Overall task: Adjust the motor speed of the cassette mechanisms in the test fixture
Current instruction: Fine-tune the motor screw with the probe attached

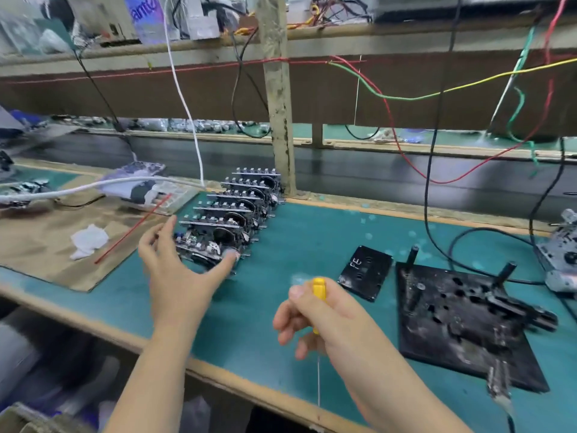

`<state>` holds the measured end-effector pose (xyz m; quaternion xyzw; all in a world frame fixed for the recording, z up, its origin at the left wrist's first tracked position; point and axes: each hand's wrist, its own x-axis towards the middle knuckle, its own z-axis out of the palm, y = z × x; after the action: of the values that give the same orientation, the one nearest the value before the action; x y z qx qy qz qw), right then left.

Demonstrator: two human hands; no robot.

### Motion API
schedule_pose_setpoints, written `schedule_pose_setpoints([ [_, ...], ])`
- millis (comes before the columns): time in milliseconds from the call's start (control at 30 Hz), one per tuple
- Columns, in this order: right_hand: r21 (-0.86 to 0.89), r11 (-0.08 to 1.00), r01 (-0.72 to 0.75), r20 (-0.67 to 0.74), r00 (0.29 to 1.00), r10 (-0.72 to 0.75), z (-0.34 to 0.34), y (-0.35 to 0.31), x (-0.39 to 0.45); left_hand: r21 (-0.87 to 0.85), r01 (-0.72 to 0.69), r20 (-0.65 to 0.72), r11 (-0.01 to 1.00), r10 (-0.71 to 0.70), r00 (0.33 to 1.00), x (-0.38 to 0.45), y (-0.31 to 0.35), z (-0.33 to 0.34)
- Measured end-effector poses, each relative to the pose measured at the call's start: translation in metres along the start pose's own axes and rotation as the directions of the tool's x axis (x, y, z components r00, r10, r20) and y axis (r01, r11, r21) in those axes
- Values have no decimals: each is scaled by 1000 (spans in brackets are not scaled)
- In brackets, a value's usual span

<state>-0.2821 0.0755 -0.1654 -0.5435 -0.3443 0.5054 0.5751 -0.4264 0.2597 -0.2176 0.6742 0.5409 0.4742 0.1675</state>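
Several cassette mechanisms (pixel 237 207) stand in a row on the green mat, leaning one behind another. My left hand (pixel 175 270) reaches to the nearest mechanism (pixel 212 242), fingers spread, thumb touching its right corner and fingers at its left side. My right hand (pixel 327 323) grips a yellow-handled screwdriver (pixel 319 292), with its thin shaft pointing down toward me. The black test fixture plate (pixel 462 323) with upright pegs lies at the right with no mechanism on it. A black cassette marked "FE" (pixel 365 271) lies left of the fixture.
A brown paper sheet (pixel 46 245) with a white tissue (pixel 89 240) and a red stick (pixel 134 228) lies at the left. Another mechanism (pixel 559 257) with black cables sits at the far right. Wires hang from the shelf above. A post (pixel 281 104) stands behind the row.
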Motion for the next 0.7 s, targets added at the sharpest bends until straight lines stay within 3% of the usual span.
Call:
schedule_pose_setpoints([
  [67, -31, 999, 21, -48, 999, -23, -6, 1, 1, -9, -242, -38, 970, 241, 970, -24, 16, -9],
  [133, -123, 992, 29, -76, 996, -38, -11, -4, -1, -82, -450, -20, 889, 450, 893, -47, 37, -15],
  [267, -318, 948, 21, -68, 997, -44, -28, -17, -14, -297, -704, 47, 645, 747, 664, -80, 85, -13],
  [333, -381, 924, 29, -83, 994, -65, -40, -25, -27, -370, -773, -19, 515, 827, 561, -91, 106, -7],
  [467, -430, 896, 107, -141, 973, -184, -68, -51, -53, -528, -733, -35, 428, 852, 523, -99, 143, 3],
  [567, -737, 665, 119, -194, 905, -377, -103, -73, -59, -630, -571, 201, 527, 820, 536, -87, 159, 8],
  [633, -920, 391, 16, -163, 893, -420, -132, -83, -58, -574, -518, 440, 634, 772, 458, -77, 165, 18],
  [700, -985, 157, -74, -128, 921, -367, -161, -85, -50, -445, -583, 629, 679, 701, 336, -72, 168, 37],
])
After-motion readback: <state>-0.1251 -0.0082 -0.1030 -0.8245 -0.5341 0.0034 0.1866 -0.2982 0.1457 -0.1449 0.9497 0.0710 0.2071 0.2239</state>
